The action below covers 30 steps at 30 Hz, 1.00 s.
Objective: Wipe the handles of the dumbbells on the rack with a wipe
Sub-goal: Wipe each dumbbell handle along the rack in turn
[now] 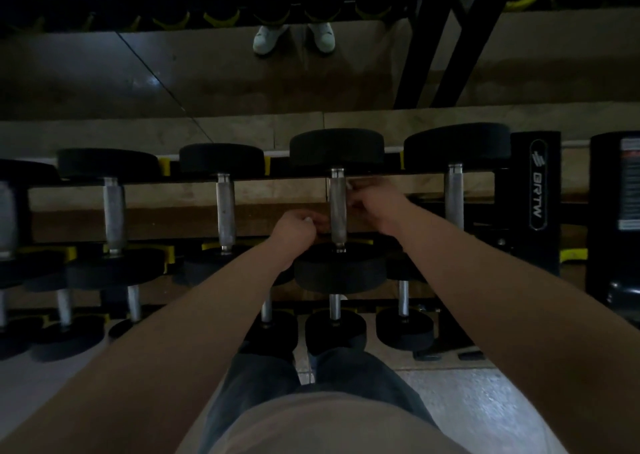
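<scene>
Curling its fingers on a white wipe, the left hand sits at 9 o'clock of a dumbbell handle on the rack's top tier; at 3 o'clock, the right hand pinches the wipe's other end.

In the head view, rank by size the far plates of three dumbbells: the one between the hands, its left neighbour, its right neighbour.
1. right neighbour's plate, largest
2. middle dumbbell's plate
3. left neighbour's plate, smallest
</scene>
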Each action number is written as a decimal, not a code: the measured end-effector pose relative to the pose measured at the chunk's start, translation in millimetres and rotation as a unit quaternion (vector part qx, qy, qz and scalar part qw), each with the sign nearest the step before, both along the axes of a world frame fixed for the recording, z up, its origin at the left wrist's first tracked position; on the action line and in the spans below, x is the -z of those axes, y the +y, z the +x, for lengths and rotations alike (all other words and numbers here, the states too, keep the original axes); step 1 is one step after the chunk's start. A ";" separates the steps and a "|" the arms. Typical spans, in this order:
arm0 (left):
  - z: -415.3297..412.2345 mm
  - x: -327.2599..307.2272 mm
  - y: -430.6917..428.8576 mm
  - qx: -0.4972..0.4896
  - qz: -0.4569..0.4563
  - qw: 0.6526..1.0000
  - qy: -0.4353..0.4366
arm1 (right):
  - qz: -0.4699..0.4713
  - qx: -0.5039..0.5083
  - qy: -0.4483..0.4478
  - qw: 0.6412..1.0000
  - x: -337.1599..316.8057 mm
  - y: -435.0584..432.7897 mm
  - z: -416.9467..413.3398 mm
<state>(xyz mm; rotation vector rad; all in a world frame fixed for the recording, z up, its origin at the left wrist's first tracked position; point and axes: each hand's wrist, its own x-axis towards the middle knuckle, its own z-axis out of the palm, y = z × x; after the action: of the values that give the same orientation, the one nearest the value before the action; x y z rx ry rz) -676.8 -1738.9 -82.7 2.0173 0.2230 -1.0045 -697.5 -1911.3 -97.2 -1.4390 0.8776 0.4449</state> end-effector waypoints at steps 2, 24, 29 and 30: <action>1.8 2.2 -0.2 -0.009 0.009 1.000 0.000 | 0.013 0.046 -0.045 0.998 -1.3 1.0 6.8; 10.9 -12.5 5.7 0.058 0.069 0.996 0.014 | 0.097 -0.011 0.097 0.990 -14.7 13.7 -15.4; 12.5 -13.8 0.4 0.034 0.045 0.998 0.026 | 0.154 0.051 0.012 0.987 -3.9 6.6 -11.1; 11.8 -12.9 0.4 0.031 0.047 0.998 0.029 | 0.117 -0.003 0.022 0.993 -2.7 5.5 -15.8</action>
<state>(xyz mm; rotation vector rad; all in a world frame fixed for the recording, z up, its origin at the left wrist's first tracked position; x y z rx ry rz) -665.0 -1738.5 -69.8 2.0932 0.2450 -1.1107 -713.3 -1905.8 -94.5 -1.2212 0.8267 0.5675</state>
